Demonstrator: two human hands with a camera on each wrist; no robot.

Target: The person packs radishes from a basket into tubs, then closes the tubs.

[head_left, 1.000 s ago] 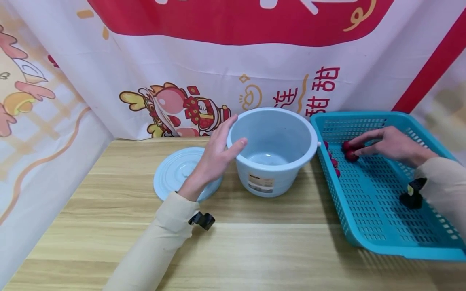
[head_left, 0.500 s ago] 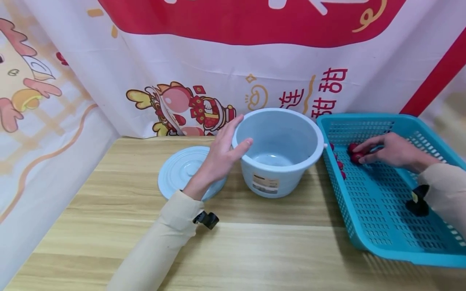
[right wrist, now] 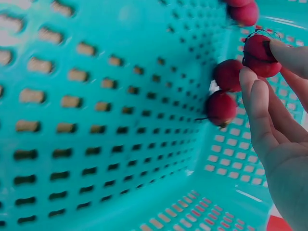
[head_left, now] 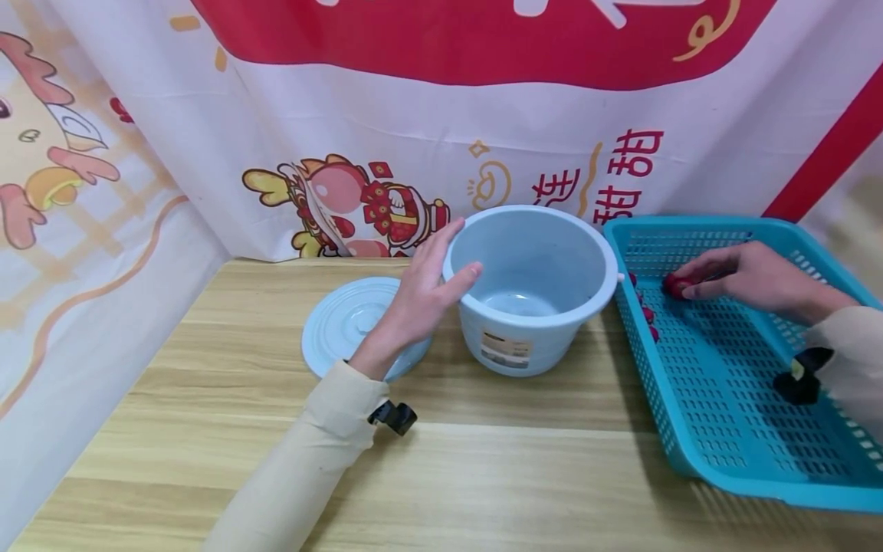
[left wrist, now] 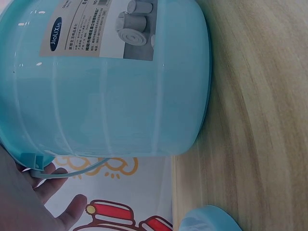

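Observation:
My left hand (head_left: 426,287) holds the left rim of a light blue bucket (head_left: 513,341), thumb over the edge and fingers along the outside. In the left wrist view its fingertips (left wrist: 74,209) spread beside the bucket's thin handle (left wrist: 72,173). Inside the turquoise basket (head_left: 662,406), my right hand (head_left: 762,284) pinches a small red round fruit (right wrist: 260,50) between thumb and fingers. Two more red fruits (right wrist: 221,108) lie against its fingertips in the right wrist view. Part of the fruit is hidden behind the hand in the head view.
Left of the bucket lies its round blue lid (head_left: 331,326), partly covered by the left forearm. Several red fruits (head_left: 648,315) line the basket's left wall. A printed cloth (head_left: 414,123) hangs behind the wooden table (head_left: 483,491).
The right hand's fingers have closed in around a red fruit. The left hand keeps its place on the bucket rim. The head view has shifted slightly, so everything appears further right.

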